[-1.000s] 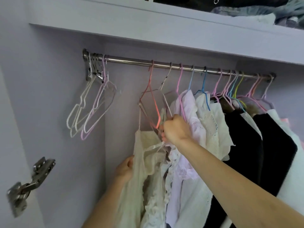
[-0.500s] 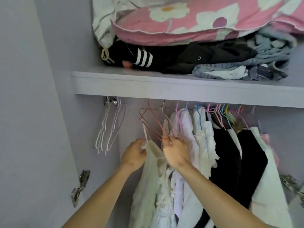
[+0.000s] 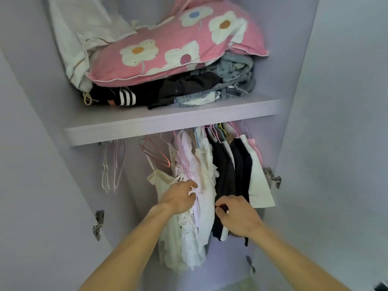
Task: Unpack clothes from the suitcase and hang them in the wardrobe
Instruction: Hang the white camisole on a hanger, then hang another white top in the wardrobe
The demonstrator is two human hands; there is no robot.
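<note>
A cream strappy top (image 3: 160, 183) hangs from an orange wire hanger (image 3: 156, 153) at the left end of the row of hung clothes. My left hand (image 3: 180, 198) rests against the white and pale pink garments (image 3: 201, 175) beside it, fingers curled into the fabric. My right hand (image 3: 237, 215) pinches the edge of a black garment (image 3: 225, 171) lower down. More black and white clothes (image 3: 256, 181) hang to the right. The rail is hidden behind the shelf edge. No suitcase is in view.
Several empty white and pink hangers (image 3: 112, 164) hang at the left. The lilac shelf (image 3: 168, 124) above carries a pink flowered pillow (image 3: 178, 45), folded dark clothes and jeans. Door hinges (image 3: 97, 224) stick out on both sides (image 3: 273, 177).
The camera pulled back and tilted up, revealing the whole shelf. My right hand dropped from the hanger area to the black garment; my left hand shifted right onto the white clothes.
</note>
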